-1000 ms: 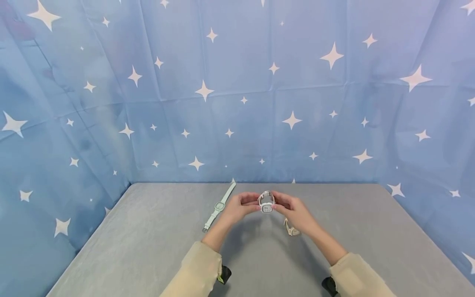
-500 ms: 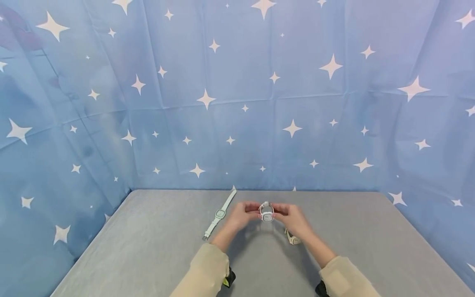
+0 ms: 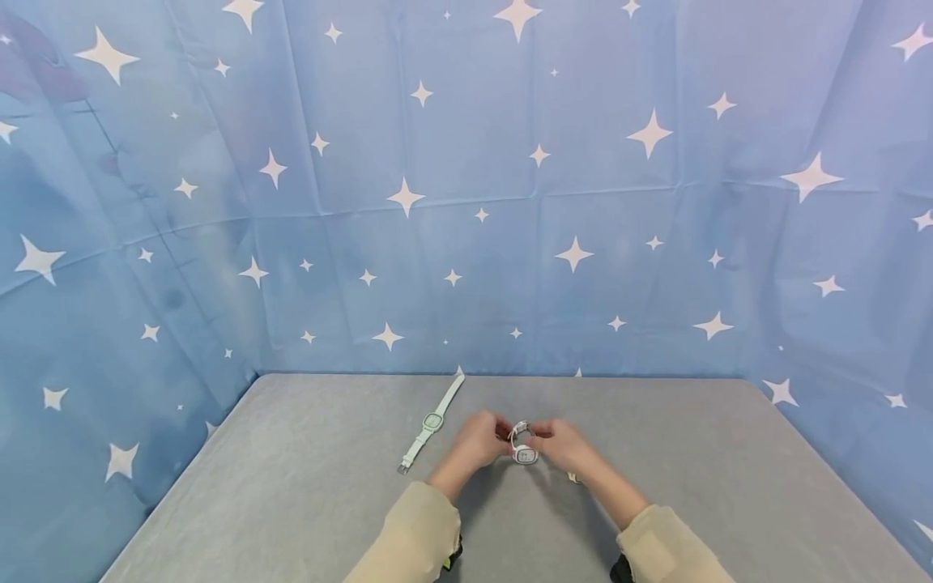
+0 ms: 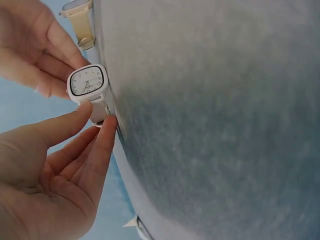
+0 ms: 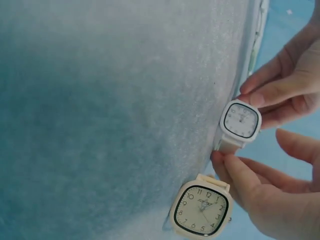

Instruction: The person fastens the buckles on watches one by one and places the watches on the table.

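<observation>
A white wristwatch (image 3: pixel 525 456), its strap looped and its square dial facing me, is between my hands low over the grey table. My left hand (image 3: pixel 478 440) pinches it at one side; in the left wrist view the thumb (image 4: pixel 70 122) meets the watch by the strap and a fingertip touches the band. On the other side, my right hand (image 3: pixel 563 444) touches the strap with its fingertips, and its thumb (image 5: pixel 296 145) stands apart from the case in the right wrist view. A cream wristwatch (image 5: pixel 201 209) lies close by, mostly hidden under the right hand in the head view.
A pale green wristwatch (image 3: pixel 433 422) lies stretched out flat on the grey table (image 3: pixel 291 486), left of my left hand. Behind the table hangs a blue cloth (image 3: pixel 466 243) with white stars, continuing along both sides.
Both hands have come down and nearer with the white watch. The right thumb has come off the case. The right hand now covers more of the cream watch.
</observation>
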Motion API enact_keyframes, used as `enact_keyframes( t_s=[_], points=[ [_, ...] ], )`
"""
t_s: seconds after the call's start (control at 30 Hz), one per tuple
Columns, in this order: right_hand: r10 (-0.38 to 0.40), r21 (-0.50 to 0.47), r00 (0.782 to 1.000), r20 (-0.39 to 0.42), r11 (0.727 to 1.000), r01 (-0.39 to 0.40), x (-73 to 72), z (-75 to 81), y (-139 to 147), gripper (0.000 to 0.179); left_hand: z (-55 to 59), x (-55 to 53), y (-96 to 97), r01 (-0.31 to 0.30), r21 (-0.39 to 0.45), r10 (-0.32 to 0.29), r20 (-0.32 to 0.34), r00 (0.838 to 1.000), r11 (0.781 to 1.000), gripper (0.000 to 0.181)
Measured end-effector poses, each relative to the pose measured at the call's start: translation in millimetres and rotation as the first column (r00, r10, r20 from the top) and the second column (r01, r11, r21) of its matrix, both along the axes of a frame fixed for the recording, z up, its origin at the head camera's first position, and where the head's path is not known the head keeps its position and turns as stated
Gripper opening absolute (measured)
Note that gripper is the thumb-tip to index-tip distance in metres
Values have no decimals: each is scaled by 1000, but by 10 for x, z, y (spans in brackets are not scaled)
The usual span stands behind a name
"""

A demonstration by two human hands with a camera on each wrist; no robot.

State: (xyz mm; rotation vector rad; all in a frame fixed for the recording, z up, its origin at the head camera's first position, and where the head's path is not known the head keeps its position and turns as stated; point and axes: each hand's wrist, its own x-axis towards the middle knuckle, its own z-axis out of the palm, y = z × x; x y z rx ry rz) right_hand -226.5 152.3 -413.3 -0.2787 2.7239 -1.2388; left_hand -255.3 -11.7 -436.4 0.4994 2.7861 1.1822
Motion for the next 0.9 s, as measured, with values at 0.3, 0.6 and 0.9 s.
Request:
enact_keyframes(
  t_s=[0.3,0.6,0.9],
  points=[
    [-41,-28,999,19,999,42,28,17,-14,36,33,34,-4,-36,-61,35,-12,999,998,17],
    [-55,-10,998,3,998,55,73,64,30,44,45,16,-139,-58,-46,55,-54,997,997,14],
    [-35,-37,999,-29,999,34,99,70,73,46,120,46,-292,-81,-63,74,-99,992,995,12]
  ],
)
